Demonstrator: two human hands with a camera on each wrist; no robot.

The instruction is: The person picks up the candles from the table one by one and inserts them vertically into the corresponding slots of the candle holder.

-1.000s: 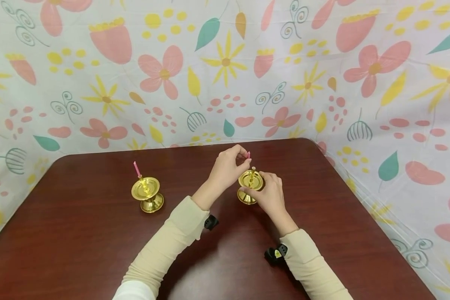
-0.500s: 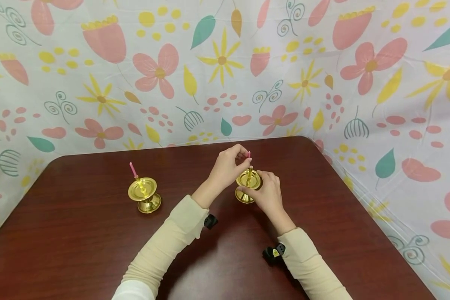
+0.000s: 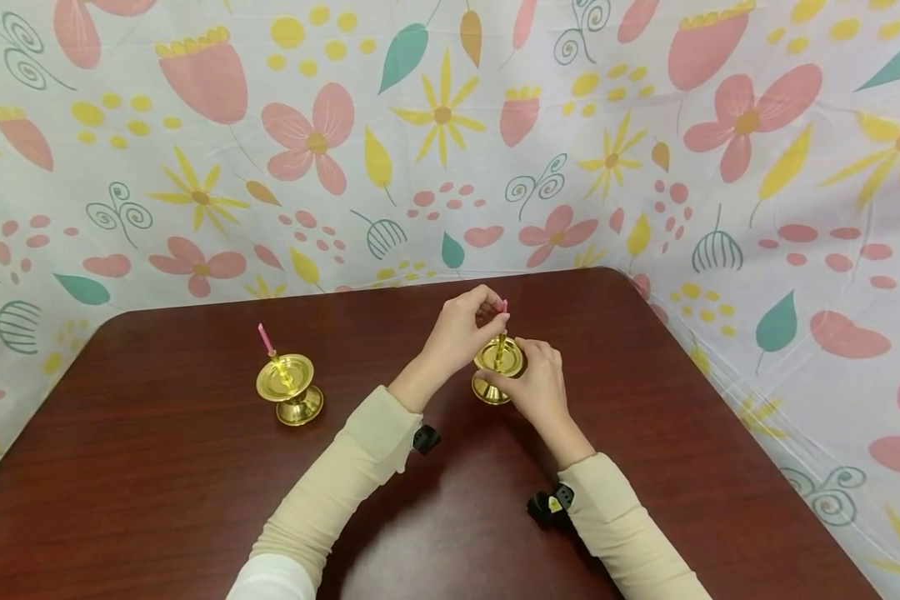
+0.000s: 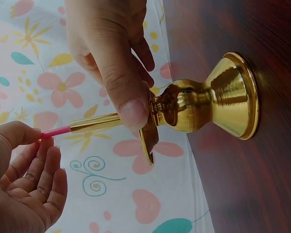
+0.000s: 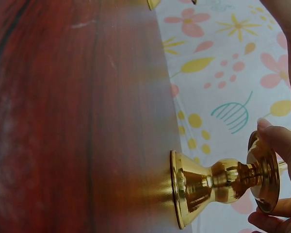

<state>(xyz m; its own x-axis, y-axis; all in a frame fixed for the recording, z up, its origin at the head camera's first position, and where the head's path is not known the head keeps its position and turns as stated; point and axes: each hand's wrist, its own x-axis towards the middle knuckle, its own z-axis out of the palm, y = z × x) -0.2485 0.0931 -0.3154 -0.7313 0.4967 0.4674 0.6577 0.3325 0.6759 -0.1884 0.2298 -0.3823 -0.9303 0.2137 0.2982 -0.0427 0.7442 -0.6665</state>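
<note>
A brass candle holder [image 3: 492, 390] with a round dish and an upright tube stands on the table at the right. My right hand [image 3: 542, 382] grips its dish from the right side, thumb and fingers at the rim. Above the tube, my left hand [image 3: 461, 332] pinches a thin pink candle [image 4: 56, 132] between thumb and fingers. In the left wrist view the candle's lower end meets the mouth of the brass tube [image 4: 96, 123]; how deep it sits cannot be told. The right wrist view shows the holder's foot [image 5: 186, 189] flat on the table.
To the left stands a second brass candle holder [image 3: 300, 407] with a pink candle [image 3: 267, 340] in its tube, leaning slightly left. The dark red-brown table [image 3: 157, 467] ends at a white flowered cloth [image 3: 420, 167] behind and at the right.
My left hand has brought the pink candle down and slightly right onto the tube, closing the gap between them. The right hand keeps its hold on the dish.
</note>
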